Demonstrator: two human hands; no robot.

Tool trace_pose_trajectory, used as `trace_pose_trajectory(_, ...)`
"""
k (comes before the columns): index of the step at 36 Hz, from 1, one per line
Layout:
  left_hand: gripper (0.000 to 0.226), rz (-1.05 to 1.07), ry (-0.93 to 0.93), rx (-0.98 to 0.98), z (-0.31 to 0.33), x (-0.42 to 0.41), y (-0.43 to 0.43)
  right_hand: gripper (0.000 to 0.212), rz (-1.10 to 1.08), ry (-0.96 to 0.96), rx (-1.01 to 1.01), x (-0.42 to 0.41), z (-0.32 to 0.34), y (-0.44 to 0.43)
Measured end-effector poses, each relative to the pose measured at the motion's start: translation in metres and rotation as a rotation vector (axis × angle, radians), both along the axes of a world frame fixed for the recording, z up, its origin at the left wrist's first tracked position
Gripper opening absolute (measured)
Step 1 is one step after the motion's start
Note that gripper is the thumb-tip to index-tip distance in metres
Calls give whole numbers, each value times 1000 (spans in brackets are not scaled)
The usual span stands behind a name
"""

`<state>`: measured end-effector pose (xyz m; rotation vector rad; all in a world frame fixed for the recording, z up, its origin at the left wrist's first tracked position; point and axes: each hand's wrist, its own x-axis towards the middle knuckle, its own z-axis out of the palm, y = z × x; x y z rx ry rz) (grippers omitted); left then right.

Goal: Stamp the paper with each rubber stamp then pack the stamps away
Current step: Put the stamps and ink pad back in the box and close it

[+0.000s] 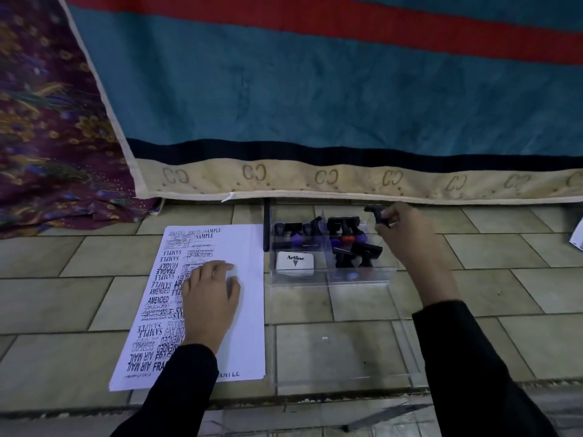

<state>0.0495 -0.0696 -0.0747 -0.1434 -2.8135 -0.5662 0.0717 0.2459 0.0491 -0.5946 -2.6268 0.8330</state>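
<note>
While the left hand (211, 294) lies flat on the paper (249, 310), fingers straight and spread and grasping nothing, the sheet sits square on the tiled floor (63, 294) just beside a clear acrylic box (362, 277). The press looks meant to pin the page against sliding. Its left half is crowded with black imprints reading SAMPLE, AMENDED, FRAGILE and AIR MAIL; the right half is mostly bare. A clear acrylic panel (413, 354), probably the lid, lies flat on the tiles in front of the box, leaving its compartments open from above.

Inside, an Artline ink pad (295, 263) rests in the near-left compartment, closed, and the packed stamps (350, 244) stand and lean in the others, handles up for easy picking.

At the box's far right corner the right hand (407, 234) curls around a black stamp (377, 212), held above the rim. Whether it is being lifted out or put back cannot be told; the crowded page suggests stamping is well along.

Beyond, a teal blanket (315, 89) with a red stripe and a floral cloth (47, 121) fill the background.
</note>
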Motion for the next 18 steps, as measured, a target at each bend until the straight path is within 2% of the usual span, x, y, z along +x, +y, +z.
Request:
trace_pose_trajectory(5,38,-8,-5,-17,1,0,0,10,-15,-156,81,-41,-21,4)
trace_pose_trajectory(10,37,-2,7,-31,0,0,0,13,-77,-198,159,-52,-33,2)
trace_pose_trajectory(14,36,1,7,-33,-2,-2,0,14,-99,-238,319,-53,-36,0)
trace_pose_trajectory(18,28,2,13,-41,-4,-3,0,17,-119,-287,337,-53,-34,0)
